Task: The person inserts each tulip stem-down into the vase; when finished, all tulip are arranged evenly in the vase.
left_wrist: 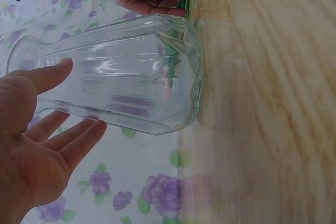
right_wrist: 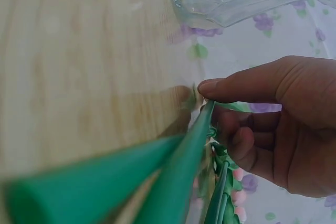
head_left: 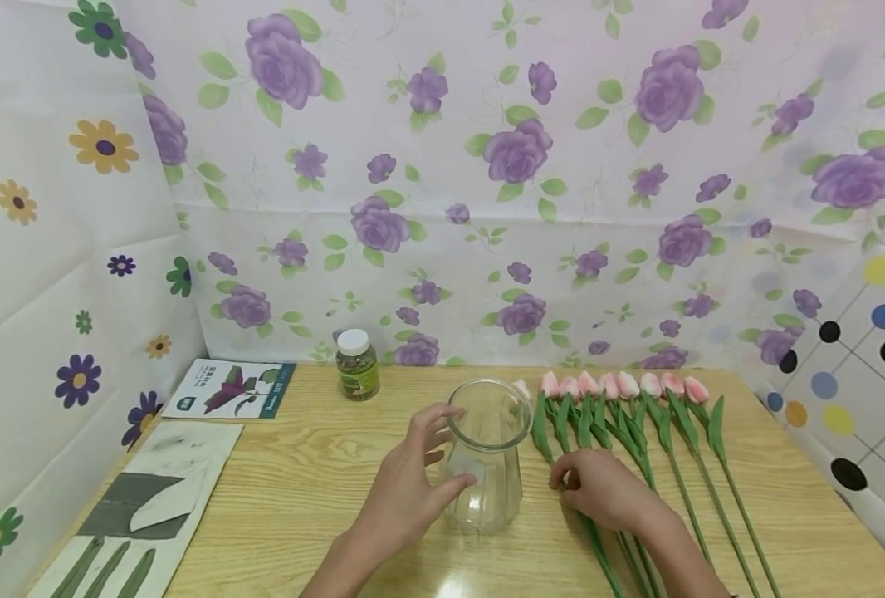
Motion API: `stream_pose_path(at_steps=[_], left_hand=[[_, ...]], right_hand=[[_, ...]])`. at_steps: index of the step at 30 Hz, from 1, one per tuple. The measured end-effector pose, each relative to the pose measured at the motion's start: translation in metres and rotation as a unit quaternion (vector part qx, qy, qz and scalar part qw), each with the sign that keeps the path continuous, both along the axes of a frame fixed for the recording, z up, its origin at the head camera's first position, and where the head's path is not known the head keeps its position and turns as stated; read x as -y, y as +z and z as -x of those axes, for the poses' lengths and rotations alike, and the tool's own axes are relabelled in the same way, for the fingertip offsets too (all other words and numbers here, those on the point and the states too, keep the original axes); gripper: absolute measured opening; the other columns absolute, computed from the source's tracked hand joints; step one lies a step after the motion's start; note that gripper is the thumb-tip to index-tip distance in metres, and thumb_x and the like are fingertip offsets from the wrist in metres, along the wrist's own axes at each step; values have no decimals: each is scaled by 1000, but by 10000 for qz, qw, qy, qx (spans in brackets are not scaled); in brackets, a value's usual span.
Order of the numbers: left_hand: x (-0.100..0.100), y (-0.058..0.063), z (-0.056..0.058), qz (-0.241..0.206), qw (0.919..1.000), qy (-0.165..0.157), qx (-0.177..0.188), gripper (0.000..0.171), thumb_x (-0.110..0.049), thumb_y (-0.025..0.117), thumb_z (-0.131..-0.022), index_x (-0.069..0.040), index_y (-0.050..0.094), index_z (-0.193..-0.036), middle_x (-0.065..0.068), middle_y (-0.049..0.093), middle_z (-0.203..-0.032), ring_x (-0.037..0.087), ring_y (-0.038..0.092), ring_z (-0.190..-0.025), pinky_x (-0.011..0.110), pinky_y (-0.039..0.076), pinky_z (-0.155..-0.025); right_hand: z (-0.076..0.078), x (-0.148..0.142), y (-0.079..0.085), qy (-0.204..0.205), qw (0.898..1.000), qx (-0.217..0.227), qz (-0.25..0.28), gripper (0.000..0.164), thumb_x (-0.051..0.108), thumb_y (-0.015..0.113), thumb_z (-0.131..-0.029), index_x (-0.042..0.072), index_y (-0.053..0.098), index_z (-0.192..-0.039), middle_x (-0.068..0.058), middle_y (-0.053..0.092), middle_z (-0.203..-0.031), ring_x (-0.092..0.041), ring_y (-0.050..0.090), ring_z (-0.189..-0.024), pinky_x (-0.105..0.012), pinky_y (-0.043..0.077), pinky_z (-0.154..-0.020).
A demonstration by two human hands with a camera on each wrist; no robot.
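A clear ribbed glass vase [head_left: 496, 490] stands upright on the table. My left hand [head_left: 405, 482] is at its left side, thumb in front and the other fingers spread along the glass; firm contact cannot be told. In the left wrist view the palm stays apart from the vase [left_wrist: 131, 77]. To the right lies a row of pink tulips [head_left: 628, 386] with green leaves and long stems. My right hand [head_left: 610, 490] pinches a green tulip stem [right_wrist: 194, 153] at the row's left end, between thumb and index finger. That hand hides part of the stems.
A small jar with a white lid [head_left: 358, 365] stands at the back, left of the vase. A printed booklet [head_left: 226, 389] and a pale cloth-like item with grey patches [head_left: 151, 490] lie at the left edge. Flowered sheets [head_left: 442, 274] rise behind the table.
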State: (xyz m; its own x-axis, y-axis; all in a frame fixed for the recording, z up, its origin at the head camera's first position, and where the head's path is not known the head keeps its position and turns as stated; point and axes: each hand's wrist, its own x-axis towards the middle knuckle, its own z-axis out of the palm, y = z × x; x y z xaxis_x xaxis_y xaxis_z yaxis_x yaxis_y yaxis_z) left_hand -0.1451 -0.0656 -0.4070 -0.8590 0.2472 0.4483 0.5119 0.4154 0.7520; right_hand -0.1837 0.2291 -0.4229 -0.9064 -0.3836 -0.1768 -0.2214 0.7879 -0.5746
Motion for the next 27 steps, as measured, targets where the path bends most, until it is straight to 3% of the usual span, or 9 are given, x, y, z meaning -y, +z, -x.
stream_pose_path(at_steps=[9, 18, 27], left_hand=[[1, 1, 0, -1, 10000, -28, -48, 89, -2, 89, -81, -23, 37, -150, 1, 57, -154, 33, 71, -124, 42, 64, -99], [2, 2, -1, 33, 10000, 0, -88, 88, -2, 89, -82, -19, 37, -151, 2, 57, -154, 33, 71, -124, 42, 64, -100], [1, 0, 0, 114, 9997, 56, -231, 89, -5, 91, -80, -18, 37, -150, 2, 59, -151, 32, 73, -121, 40, 66, -95]], right_hand=[[0, 4, 2, -286, 9992, -92, 245, 22, 4, 78, -92, 8, 79, -113, 0, 71, -96, -15, 64, -86, -33, 56, -67], [0, 2, 3, -194, 9964, -195, 805, 25, 8, 77, -94, 2, 76, -119, 0, 68, -89, -17, 62, -77, -26, 51, -55], [0, 0, 11, -695, 9880, -105, 1377, 40, 10, 77, -94, -2, 70, -132, -4, 68, -96, -19, 64, -71, -26, 50, -51]])
